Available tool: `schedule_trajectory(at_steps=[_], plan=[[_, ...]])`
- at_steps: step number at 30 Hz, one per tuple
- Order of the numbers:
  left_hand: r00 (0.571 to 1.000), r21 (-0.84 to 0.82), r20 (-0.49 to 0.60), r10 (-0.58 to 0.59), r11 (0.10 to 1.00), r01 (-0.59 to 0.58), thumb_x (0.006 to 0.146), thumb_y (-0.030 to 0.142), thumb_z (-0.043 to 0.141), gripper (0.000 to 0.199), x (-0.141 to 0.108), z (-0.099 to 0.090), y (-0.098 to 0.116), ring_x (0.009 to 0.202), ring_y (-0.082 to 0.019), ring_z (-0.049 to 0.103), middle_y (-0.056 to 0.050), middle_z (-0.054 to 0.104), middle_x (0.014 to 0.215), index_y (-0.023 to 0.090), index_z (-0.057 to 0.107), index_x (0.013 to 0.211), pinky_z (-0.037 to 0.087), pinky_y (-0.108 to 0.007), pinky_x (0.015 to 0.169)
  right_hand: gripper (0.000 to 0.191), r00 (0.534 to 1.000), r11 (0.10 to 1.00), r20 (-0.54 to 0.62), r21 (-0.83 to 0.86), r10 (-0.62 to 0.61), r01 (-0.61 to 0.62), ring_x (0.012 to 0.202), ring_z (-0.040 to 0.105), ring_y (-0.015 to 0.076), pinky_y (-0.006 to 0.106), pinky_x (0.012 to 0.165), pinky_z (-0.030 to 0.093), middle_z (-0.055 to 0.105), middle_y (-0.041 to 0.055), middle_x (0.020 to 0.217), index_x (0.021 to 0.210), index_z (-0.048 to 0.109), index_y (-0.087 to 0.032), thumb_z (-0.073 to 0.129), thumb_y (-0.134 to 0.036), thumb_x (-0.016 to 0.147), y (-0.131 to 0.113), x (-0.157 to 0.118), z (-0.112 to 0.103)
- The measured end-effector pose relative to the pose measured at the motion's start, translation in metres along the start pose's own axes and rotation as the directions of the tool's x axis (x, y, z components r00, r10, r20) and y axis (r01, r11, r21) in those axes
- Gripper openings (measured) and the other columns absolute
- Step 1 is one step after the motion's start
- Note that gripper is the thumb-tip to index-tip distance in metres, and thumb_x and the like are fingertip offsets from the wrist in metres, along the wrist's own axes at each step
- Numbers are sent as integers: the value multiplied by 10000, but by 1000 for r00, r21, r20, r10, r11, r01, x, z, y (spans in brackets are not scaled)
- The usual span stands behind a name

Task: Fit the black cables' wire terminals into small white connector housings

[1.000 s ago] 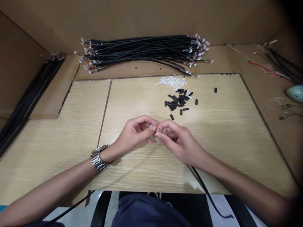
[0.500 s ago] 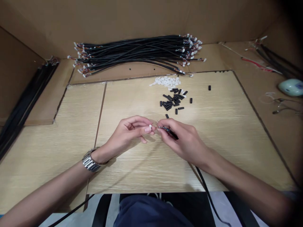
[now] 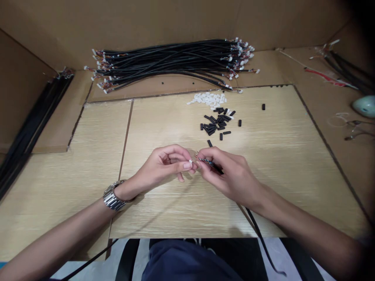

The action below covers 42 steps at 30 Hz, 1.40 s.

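Observation:
Between thumb and finger, my left hand [image 3: 172,162] pinches a small white connector housing [image 3: 190,161]. Facing it, my right hand [image 3: 227,171] is closed around the stripped end of a black cable [image 3: 217,168], with thin twisted wires [image 3: 205,159] fanning out toward the housing. The fingertips of both hands are nearly touching above the table. Whether a wire sits inside the housing is too small to tell. Lower down, the same or another black cable [image 3: 258,230] hangs over the table's front edge below my right wrist.
Beyond my hands lie loose black sleeves [image 3: 215,123] and a pile of white housings [image 3: 209,98]. A bundle of finished-looking black cables [image 3: 170,58] rests along the back cardboard. More cables [image 3: 35,121] lie at left. A pale green object [image 3: 365,106] and scissors-like handles [image 3: 356,124] are at right.
Both hands have shifted very slightly right in the view, as has the whole scene. The white housing and the wire ends are now closer together.

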<state>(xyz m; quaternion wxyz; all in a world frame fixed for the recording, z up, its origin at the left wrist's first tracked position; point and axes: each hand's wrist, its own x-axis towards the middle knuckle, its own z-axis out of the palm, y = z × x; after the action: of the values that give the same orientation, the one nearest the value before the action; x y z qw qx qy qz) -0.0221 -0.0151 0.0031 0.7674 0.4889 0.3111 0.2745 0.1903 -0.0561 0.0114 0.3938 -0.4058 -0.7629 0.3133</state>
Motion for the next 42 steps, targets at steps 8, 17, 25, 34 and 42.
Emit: schedule_trajectory(at_steps=[8, 17, 25, 34, 42], plan=[[1000, 5, 21, 0, 1000, 0, 923, 158, 655, 80, 1, -1, 3, 814, -125, 727, -34, 762, 899, 162, 651, 1003, 609, -162, 618, 40, 990, 984, 31, 103, 141, -143, 521, 416, 65, 204, 483, 328, 549, -59, 683, 948, 558, -205, 594, -202, 931, -3, 2, 0], [999, 29, 24, -25, 999, 24, 912, 164, 670, 83, 1, -2, 3, 893, -143, 731, -35, 764, 930, 171, 692, 991, 619, -161, 643, 117, 854, 681, 292, 516, 430, -519, 529, 427, 60, 186, 455, 309, 563, -47, 690, 851, 588, -182, 683, -251, 864, -6, 10, -6], [1000, 78, -3, 3, 997, -3, 887, 198, 701, 91, 3, -3, 2, 733, -136, 725, -49, 744, 812, 137, 698, 955, 609, -178, 576, 181, 716, 433, 457, 580, 529, -690, 392, 259, 19, 151, 337, 214, 481, -91, 595, 848, 596, -186, 728, -308, 825, -3, 10, -5], [1000, 114, 0, -3, 993, 3, 869, 196, 720, 111, 2, -1, 1, 781, -164, 740, -63, 758, 836, 135, 697, 958, 620, -194, 591, 148, 635, 270, 568, 596, 523, -756, 361, 202, 30, 143, 315, 218, 344, -129, 457, 805, 580, -190, 706, -266, 818, -3, 13, -6], [999, 125, 1, 44, 991, -44, 883, 157, 700, 96, 1, -1, -1, 792, -146, 739, -47, 762, 868, 153, 700, 979, 623, -169, 598, 156, 628, 236, 580, 609, 519, -758, 382, 236, 39, 143, 318, 255, 363, -106, 515, 785, 576, -197, 666, -300, 860, 0, 11, -5]])
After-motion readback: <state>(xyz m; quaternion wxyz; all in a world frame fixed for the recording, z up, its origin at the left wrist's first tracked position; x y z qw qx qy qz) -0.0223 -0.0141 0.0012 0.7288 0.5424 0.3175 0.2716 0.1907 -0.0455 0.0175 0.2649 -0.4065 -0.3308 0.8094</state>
